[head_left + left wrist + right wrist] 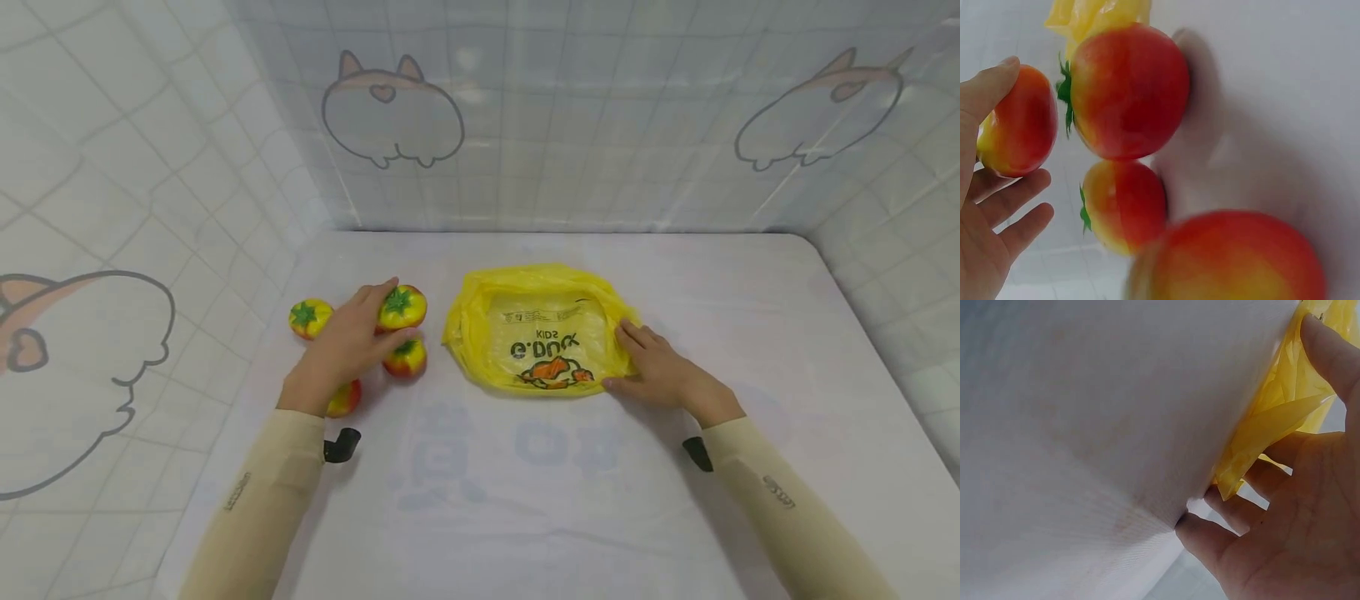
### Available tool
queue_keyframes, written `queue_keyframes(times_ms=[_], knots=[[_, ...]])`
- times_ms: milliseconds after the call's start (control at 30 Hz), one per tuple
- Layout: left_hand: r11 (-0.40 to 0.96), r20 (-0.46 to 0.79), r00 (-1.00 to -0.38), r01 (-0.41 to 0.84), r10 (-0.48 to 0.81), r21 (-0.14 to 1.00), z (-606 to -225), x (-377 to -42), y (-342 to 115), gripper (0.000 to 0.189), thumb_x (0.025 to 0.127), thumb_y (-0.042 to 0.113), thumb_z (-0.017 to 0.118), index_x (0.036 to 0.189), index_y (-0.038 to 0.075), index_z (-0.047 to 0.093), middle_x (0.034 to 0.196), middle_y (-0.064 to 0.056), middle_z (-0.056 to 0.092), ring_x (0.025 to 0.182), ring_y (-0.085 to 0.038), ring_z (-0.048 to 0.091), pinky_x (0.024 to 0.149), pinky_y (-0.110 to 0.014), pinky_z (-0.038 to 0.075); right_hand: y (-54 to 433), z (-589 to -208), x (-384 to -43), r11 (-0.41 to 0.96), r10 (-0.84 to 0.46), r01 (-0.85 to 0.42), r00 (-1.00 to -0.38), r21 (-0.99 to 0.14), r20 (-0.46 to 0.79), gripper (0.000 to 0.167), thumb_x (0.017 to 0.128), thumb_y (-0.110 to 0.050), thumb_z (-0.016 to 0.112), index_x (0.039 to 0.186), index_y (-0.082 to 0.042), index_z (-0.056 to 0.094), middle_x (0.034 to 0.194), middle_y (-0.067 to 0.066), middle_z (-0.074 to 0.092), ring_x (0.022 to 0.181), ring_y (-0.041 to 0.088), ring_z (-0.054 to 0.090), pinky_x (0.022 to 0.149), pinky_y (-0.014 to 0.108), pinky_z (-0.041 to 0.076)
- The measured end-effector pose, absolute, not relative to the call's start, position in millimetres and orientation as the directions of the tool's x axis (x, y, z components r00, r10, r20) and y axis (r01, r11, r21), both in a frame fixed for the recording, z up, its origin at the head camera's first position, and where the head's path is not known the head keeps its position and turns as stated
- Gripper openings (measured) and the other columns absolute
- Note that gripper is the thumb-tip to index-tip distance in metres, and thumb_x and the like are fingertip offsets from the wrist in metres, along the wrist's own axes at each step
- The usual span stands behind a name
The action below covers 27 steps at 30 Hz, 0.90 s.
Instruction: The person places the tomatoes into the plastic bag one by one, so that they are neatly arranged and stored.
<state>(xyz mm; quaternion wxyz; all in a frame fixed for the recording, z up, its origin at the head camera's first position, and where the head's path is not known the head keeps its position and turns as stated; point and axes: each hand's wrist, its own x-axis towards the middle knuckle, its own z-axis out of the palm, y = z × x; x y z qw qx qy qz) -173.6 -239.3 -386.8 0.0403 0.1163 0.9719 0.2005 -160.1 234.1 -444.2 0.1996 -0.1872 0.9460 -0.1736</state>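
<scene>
Several red-and-yellow tomatoes with green leafy tops lie left of centre. My left hand (348,337) grips one tomato (1025,125) between thumb and fingers. Another tomato (405,360) is right below the thumb in the head view. One tomato (307,317) lies left of the hand, and one (345,402) shows partly behind the wrist. A yellow plastic bag (468,358) lies spread in the middle with its mouth open, print showing inside. At the bag's right edge, my right hand (663,371) holds the plastic between thumb and fingers; its little finger touches the cloth.
A white printed cloth (480,517) covers the table. White tiled-pattern sheets (570,108) with cartoon outlines rise at the back and both sides. Small black pieces (342,446) stick out at both wrists.
</scene>
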Motion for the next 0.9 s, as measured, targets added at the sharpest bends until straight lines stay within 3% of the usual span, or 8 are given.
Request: queue_keyframes(times_ms=[167,467,900], knots=[[0.886,-0.056,-0.949,0.267,0.310,0.379,-380.6,-188.3,-222.9,0.097,0.090,0.076,0.054,0.165,0.022,0.023,0.157,-0.011,0.040,0.136,-0.038,0.049,0.115,-0.060,0.038,236.6,-442.9,-161.1,0.869,-0.418,-0.274,-0.851,-0.412,-0.317,0.099,0.099,-0.059,0.059,0.163,0.001,0.013,0.171,0.023,0.004,0.153,0.053,0.006,0.120,0.069,0.015],[0.880,-0.088,-0.930,0.301,0.356,0.368,-377.6,-202.9,-196.1,0.088,0.096,0.055,0.067,0.165,0.023,0.023,0.161,-0.011,0.036,0.142,-0.037,0.045,0.115,-0.059,0.038,235.6,-446.8,-161.6,0.860,-0.422,-0.263,-0.848,-0.437,-0.321,0.099,0.098,-0.056,0.062,0.163,0.001,0.014,0.171,0.022,0.004,0.155,0.050,0.004,0.122,0.067,0.012],[0.858,-0.101,-0.917,0.318,0.387,0.402,-385.8,-208.4,-172.1,0.087,0.095,0.053,0.070,0.164,0.025,0.025,0.159,-0.008,0.038,0.142,-0.034,0.044,0.117,-0.058,0.037,233.7,-445.5,-165.1,0.874,-0.412,-0.263,-0.848,-0.409,-0.335,0.098,0.098,-0.054,0.064,0.163,0.000,0.015,0.171,0.021,0.004,0.155,0.049,0.004,0.123,0.065,0.012]])
